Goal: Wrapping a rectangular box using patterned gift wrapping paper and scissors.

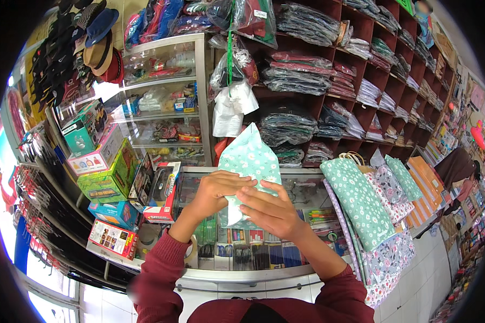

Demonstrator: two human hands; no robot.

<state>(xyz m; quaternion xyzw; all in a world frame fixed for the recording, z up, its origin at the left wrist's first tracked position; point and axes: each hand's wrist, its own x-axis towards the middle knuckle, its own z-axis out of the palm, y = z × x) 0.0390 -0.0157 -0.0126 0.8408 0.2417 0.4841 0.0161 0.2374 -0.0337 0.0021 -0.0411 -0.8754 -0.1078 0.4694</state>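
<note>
Both hands are closed on the lower part of a green flowered paper bag (250, 161) above the glass counter (302, 185): the left hand (215, 192) grips its left edge, the right hand (269, 210) is laid across its front. The bag's long axis is held upright, pointed end up and far.

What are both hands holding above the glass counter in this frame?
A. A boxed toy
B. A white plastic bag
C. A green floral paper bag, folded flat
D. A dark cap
C: the left hand and right hand both grip the mint-green flower-print paper bag, its pointed top sticking up above the fingers, over the glass counter.
</note>
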